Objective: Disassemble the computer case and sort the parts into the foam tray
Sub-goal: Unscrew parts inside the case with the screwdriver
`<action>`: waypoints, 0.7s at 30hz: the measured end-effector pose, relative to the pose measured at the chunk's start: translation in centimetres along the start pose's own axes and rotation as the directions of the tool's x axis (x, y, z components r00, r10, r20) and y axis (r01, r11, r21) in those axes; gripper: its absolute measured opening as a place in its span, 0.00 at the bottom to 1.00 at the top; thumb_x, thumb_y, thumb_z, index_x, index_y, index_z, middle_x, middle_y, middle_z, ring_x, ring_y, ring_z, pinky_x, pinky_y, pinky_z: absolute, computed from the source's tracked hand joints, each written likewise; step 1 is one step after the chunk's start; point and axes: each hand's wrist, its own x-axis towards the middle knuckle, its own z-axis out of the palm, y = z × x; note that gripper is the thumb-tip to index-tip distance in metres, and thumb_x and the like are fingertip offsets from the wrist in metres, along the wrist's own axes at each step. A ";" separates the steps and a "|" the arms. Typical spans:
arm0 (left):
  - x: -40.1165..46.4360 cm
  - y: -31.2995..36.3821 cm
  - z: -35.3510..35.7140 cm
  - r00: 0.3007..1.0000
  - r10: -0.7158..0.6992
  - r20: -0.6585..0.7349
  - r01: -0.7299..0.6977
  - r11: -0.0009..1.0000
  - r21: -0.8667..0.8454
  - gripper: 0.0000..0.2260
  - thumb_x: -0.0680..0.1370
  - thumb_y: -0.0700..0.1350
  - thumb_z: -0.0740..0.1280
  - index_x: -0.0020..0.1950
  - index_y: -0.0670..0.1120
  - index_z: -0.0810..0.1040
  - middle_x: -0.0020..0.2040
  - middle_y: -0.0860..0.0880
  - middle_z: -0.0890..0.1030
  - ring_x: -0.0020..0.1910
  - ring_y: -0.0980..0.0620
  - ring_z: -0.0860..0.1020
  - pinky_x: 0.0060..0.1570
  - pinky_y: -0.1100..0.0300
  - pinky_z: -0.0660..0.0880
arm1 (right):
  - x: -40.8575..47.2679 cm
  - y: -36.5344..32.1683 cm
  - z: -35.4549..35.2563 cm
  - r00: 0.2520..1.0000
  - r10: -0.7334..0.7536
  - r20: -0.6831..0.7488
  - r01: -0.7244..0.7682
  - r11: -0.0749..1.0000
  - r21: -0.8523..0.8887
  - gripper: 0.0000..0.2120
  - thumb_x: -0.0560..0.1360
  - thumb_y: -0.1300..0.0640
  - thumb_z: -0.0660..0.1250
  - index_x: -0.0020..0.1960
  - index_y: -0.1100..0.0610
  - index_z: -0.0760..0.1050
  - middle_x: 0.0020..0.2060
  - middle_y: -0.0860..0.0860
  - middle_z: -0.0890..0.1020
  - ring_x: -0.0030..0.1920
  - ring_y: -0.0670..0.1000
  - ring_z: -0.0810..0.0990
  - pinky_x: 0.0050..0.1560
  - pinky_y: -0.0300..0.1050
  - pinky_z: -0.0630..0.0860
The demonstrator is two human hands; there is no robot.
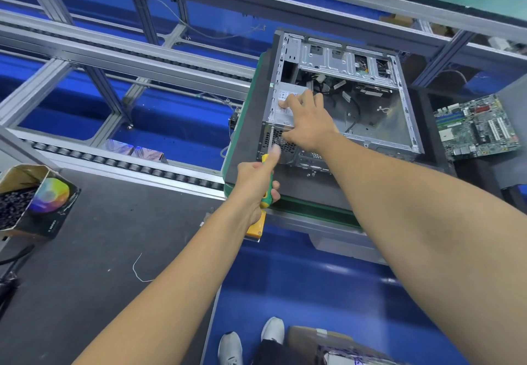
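An open metal computer case [399, 102] lies on its side on a dark foam tray [248, 125]. A grey power supply [281, 108] sits in its near-left corner. My left hand [256, 179] is shut on a green and yellow screwdriver [266, 176], whose shaft points up at the case's rear panel beside the power supply. My right hand [308, 122] rests on the power supply, fingers spread over its top and its rear edge. A green motherboard [476, 128] lies on the foam to the right of the case.
A cardboard box [34, 196] of small dark parts stands on the grey mat at the left. Roller conveyor rails [122, 162] run behind the mat. A yellow object [255, 226] lies under my left wrist. Another box [336, 347] sits by my feet.
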 end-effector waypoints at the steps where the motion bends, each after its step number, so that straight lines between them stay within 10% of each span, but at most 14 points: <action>1: 0.1 -0.2 0.0 1.000 0.014 0.001 -0.014 1.000 0.013 0.22 0.75 0.57 0.77 0.53 0.45 0.70 0.42 0.47 0.73 0.24 0.57 0.71 0.22 0.64 0.68 | 0.0 0.0 0.0 1.000 0.000 0.001 0.000 1.000 -0.001 0.32 0.67 0.47 0.73 0.68 0.47 0.65 0.59 0.52 0.66 0.58 0.57 0.62 0.56 0.53 0.74; 14: -0.2 0.6 -1.8 0.997 0.000 0.076 -0.004 0.998 0.055 0.21 0.83 0.59 0.64 0.56 0.40 0.82 0.37 0.49 0.83 0.34 0.54 0.83 0.39 0.59 0.78 | 0.0 0.0 0.1 1.000 0.008 -0.006 -0.008 1.000 0.002 0.33 0.67 0.47 0.72 0.69 0.46 0.66 0.60 0.52 0.66 0.58 0.56 0.62 0.55 0.53 0.74; 21: -0.2 0.9 -1.4 0.993 -0.065 0.096 0.062 0.998 0.026 0.24 0.84 0.60 0.62 0.57 0.40 0.82 0.40 0.49 0.78 0.30 0.55 0.71 0.27 0.63 0.69 | 0.1 0.1 0.2 1.000 0.011 -0.009 -0.011 1.000 -0.003 0.33 0.67 0.47 0.72 0.69 0.46 0.65 0.60 0.52 0.65 0.57 0.55 0.61 0.55 0.52 0.74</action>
